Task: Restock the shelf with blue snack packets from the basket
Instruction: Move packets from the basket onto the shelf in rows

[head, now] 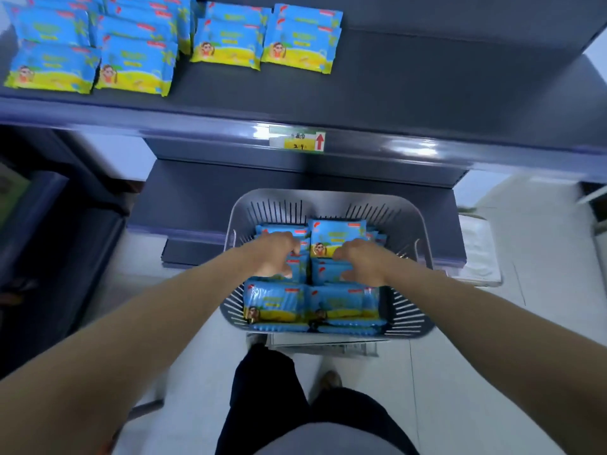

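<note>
We see both hands down inside the basket, which is packed with blue packets laid in two columns. The left hand is in the basket's middle, on the left column: its fingers curl over the far edge of a packet and the thumb tucks under the near edge, so it grips that packet. The right hand is level with it on the right column, fingers and thumb curled round a packet in the same way. Just beyond the right hand, toward the basket's far wall, one packet's face shows fully. The two packets at the basket's near wall lie untouched.

Beyond and above the basket runs the shelf. Its stock of the same blue packets lies in four rows, up and left of the basket. The tag on the shelf's front lip is straight beyond the basket's far rim
</note>
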Motion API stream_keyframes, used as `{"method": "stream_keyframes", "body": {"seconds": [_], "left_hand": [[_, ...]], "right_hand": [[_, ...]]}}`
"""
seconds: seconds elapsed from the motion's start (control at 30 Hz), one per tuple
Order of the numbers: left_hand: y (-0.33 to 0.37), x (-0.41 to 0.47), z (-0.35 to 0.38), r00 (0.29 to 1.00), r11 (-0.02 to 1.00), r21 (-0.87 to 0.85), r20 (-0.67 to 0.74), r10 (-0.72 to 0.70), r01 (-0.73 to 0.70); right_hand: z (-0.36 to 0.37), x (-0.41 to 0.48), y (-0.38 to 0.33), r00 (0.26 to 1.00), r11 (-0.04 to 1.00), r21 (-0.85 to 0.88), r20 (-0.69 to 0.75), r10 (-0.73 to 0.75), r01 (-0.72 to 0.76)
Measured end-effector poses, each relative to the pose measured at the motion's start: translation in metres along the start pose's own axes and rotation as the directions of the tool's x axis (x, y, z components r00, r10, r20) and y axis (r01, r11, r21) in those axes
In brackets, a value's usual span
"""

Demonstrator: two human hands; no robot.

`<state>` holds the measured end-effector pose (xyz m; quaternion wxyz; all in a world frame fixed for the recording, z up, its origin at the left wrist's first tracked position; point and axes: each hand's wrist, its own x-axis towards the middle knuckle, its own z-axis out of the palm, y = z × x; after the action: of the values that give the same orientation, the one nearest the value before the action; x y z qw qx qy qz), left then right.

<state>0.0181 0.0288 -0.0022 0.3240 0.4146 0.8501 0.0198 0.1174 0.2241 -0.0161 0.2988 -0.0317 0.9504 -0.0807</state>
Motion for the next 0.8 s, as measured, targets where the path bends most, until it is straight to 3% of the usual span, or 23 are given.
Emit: {"method": "stream_keyframes", "body": {"seconds": [0.07, 0.13, 0.47, 0.63, 0.8], "left_hand": [[-0.001, 0.000, 0.019, 0.994, 0.998, 0.034, 0.085, -0.062, 0.059], [-0.003, 0.002, 0.035, 0.982, 0.992, 0.056, 0.150, -0.118, 0.111], [-0.010, 0.004, 0.062, 0.952, 0.971, 0.159, 0.221, -0.211, 0.178], [0.002, -0.008, -0.007, 0.969, 0.974, 0.173, 0.173, -0.173, 0.143], [0.009, -0.031, -0.110, 0.993, 0.986, 0.155, -0.104, -0.053, 0.069]], "right_hand": [[0.021, 0.000, -0.004, 0.986, 0.998, -0.056, 0.158, 0.046, -0.037], [0.039, 0.002, -0.007, 0.974, 0.994, -0.097, 0.213, 0.075, -0.055], [0.042, 0.014, -0.012, 0.967, 0.989, -0.102, 0.219, 0.127, -0.106], [-0.025, -0.003, -0.010, 0.987, 0.992, -0.028, 0.095, 0.127, -0.125], [-0.121, -0.032, -0.011, 0.974, 0.994, 0.054, -0.205, 0.101, -0.092]]}}
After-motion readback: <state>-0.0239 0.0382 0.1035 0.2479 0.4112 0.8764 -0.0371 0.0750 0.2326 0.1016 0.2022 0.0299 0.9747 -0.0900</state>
